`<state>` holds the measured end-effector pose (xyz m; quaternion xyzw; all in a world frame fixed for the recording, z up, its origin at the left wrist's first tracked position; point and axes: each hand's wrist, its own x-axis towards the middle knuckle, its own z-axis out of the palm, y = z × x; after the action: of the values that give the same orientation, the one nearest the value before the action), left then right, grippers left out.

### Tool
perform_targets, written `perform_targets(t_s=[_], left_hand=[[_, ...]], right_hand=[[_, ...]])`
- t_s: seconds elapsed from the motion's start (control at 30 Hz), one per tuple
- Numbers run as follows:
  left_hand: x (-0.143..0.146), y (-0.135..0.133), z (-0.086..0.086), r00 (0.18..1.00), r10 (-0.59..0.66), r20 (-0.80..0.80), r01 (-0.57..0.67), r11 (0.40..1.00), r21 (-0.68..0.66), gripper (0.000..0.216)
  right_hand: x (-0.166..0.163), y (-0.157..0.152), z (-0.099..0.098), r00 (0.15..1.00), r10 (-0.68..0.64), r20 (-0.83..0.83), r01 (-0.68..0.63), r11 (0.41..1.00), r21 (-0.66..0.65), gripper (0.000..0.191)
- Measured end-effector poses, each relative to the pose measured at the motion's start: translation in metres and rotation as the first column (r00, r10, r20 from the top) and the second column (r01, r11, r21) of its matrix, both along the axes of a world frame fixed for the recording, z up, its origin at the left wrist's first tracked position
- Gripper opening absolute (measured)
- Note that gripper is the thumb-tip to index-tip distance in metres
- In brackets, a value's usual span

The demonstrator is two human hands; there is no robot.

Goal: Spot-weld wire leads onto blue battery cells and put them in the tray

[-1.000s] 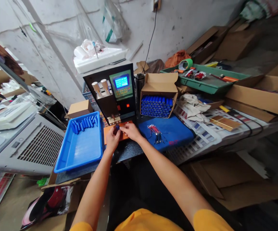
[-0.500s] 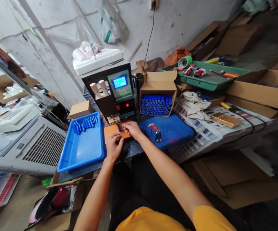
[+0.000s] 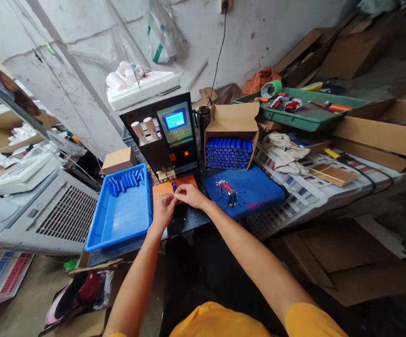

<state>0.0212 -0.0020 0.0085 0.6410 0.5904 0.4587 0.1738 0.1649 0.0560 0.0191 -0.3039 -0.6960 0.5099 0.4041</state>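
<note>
My left hand (image 3: 163,210) and my right hand (image 3: 192,196) meet fingertip to fingertip over the front of an orange board (image 3: 161,188). Both are closed in a pinch; whatever lies between the fingertips is too small to make out. Just beyond them a blue cylindrical battery cell (image 3: 174,186) stands under the electrode head (image 3: 166,174) of a black spot welder (image 3: 147,158) with a lit screen (image 3: 175,120). To the right, a bundle of red and black wire leads (image 3: 228,193) lies on a blue cloth pad (image 3: 259,189).
A blue tray (image 3: 119,236) on the left holds several blue cells (image 3: 127,181). Behind the pad, an open carton (image 3: 234,111) is packed with blue cells. A green tray (image 3: 315,122) with tape and wires stands at the back right. Cardboard boxes (image 3: 381,135) crowd the right side.
My right hand has moved left and slightly nearer, away from the cell, to meet my left hand. My left fingers have closed into a pinch.
</note>
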Motion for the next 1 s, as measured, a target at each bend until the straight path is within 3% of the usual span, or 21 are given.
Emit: perform_targets(t_s=[0.17, 0.3, 0.43, 0.57, 0.73, 0.87, 1.0], left_hand=[[-0.001, 0.0, 0.003, 0.999, -0.044, 0.006, 0.044, 0.999, 0.03, 0.008], [-0.001, -0.002, 0.002, 0.999, 0.027, 0.042, -0.033, 0.988, 0.152, 0.005], [-0.001, 0.011, -0.004, 0.994, 0.067, 0.083, -0.074, 0.995, 0.074, 0.01], [-0.002, 0.032, -0.002, 0.991, 0.05, -0.128, -0.048, 0.999, 0.014, 0.029], [-0.003, 0.041, 0.003, 0.96, 0.045, -0.278, -0.04, 0.999, 0.022, 0.025], [-0.001, 0.032, 0.0, 0.988, 0.115, -0.107, -0.112, 0.993, 0.034, 0.022], [-0.001, 0.02, -0.004, 0.965, 0.245, 0.091, -0.257, 0.952, 0.164, 0.023]], right_hand=[[0.0, 0.003, -0.004, 1.0, 0.012, -0.024, -0.012, 1.0, 0.009, 0.013], [0.002, 0.004, 0.001, 0.996, -0.026, -0.08, 0.022, 0.998, -0.054, 0.019], [0.003, 0.005, 0.003, 0.995, -0.004, -0.096, -0.009, 0.991, -0.131, 0.022], [0.003, 0.007, 0.002, 0.995, 0.006, -0.098, -0.026, 0.979, -0.201, 0.02], [0.005, 0.008, 0.002, 0.987, -0.032, -0.159, -0.015, 0.959, -0.281, 0.021], [0.01, 0.006, 0.004, 0.958, -0.117, -0.261, 0.01, 0.926, -0.378, 0.022], [0.011, 0.006, 0.005, 0.922, -0.176, -0.346, 0.005, 0.896, -0.445, 0.026]])
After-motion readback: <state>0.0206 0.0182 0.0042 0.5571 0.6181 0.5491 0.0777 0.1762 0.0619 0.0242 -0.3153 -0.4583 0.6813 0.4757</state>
